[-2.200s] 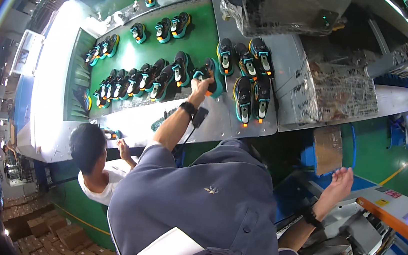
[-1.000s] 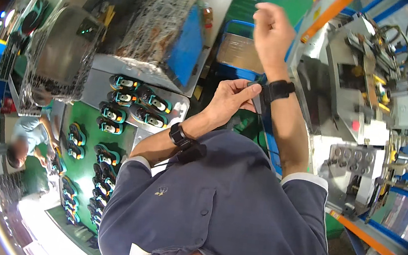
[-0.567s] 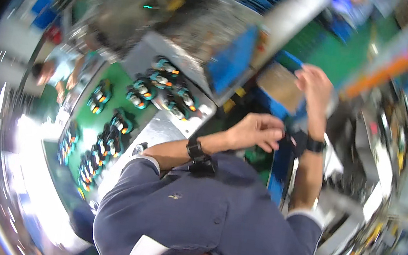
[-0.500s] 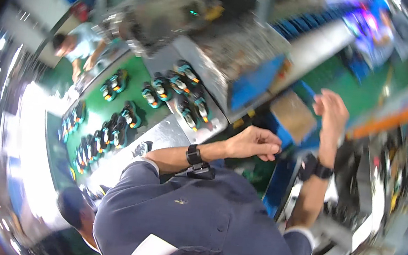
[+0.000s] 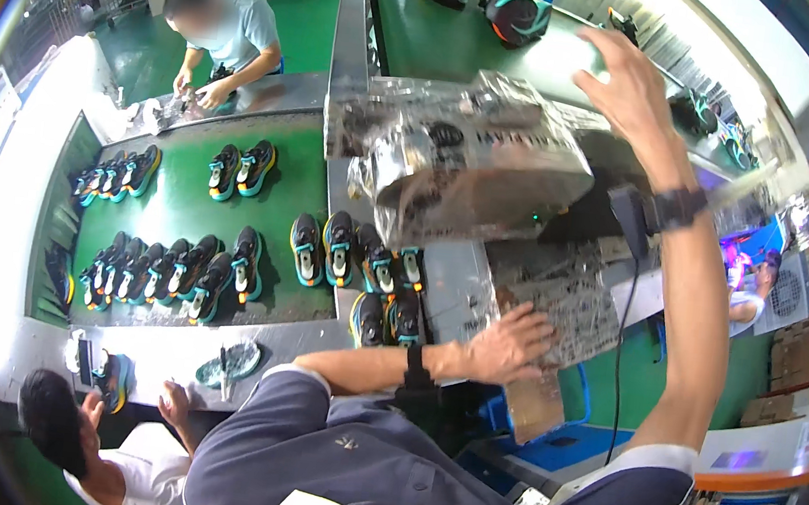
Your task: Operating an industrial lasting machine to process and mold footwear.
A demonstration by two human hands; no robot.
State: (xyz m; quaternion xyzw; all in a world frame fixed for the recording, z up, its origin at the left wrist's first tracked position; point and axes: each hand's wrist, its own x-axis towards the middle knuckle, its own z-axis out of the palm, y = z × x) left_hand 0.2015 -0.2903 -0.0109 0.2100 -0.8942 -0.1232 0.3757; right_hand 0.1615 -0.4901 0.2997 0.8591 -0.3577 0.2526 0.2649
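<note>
My left hand [image 5: 510, 347] lies with fingers spread at the near edge of a flat surface covered in printed clear film [image 5: 574, 297]. Raised on the far side is my right hand [image 5: 632, 91], fingers apart and nothing visible in it. It is nearest a film-wrapped machine [image 5: 473, 176] and the green belt behind it. On that belt a dark shoe with a teal sole [image 5: 517, 20] lies tipped over. Left of my left hand, several black shoes with teal and orange soles [image 5: 337, 248] stand on a metal ledge. A black band is on each wrist.
A wide green belt [image 5: 179, 217] carries rows of shoes at left. One co-worker in light blue [image 5: 245, 30] handles something beyond it; another in white [image 5: 141, 467] sits near left. A black cable [image 5: 622, 357] hangs by my right arm. Below my left hand is a cardboard box [image 5: 535, 407].
My view has swung round and is sharper. My right hand has reached up and away, its fingers spreading. My left hand, curled before, now lies spread on the film-covered surface.
</note>
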